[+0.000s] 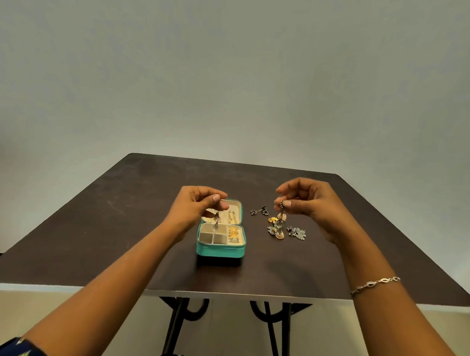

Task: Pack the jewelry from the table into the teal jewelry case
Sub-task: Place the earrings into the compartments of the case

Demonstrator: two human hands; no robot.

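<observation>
Left hand (196,205) pinches a dangling earring (216,220) over the open teal case (220,250); right hand (306,201) — at three o'clock — pinches another earring (282,212) above the loose jewelry (285,230).

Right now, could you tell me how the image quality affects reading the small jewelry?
Head view: soft, even light, no glare; wide-angle bowing at the table edges; loose jewelry small and slightly blurred; teal case casts a faint shadow forward.

Teal case (220,250) (cream-lined) on dark-brown table (88,224).
</observation>
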